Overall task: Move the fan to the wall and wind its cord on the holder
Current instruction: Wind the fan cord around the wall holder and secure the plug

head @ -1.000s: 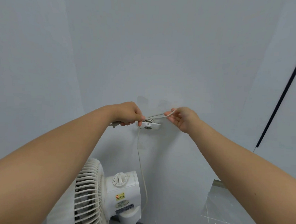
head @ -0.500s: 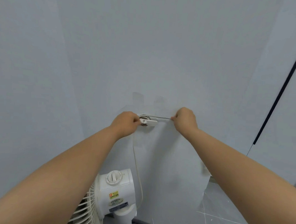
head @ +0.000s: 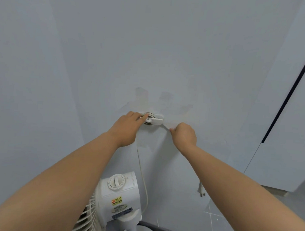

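Cord (head: 140,160) between holder (head: 155,121) and right hand (head: 184,135)

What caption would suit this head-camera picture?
Left hand on the wall holder, right hand pinching the cord above the fan.

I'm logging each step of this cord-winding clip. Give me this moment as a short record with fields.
fan: white fan, standing close to the wall, below the holder
holder: white holder, fixed on the wall
cord: cord hangs from the holder down to the fan; a short stretch leads off to the lower right
left hand: left hand rests its fingers on the holder's left side
right hand: right hand pinches the cord, lower right of the holder
stage: cord on the holder, not yet let go
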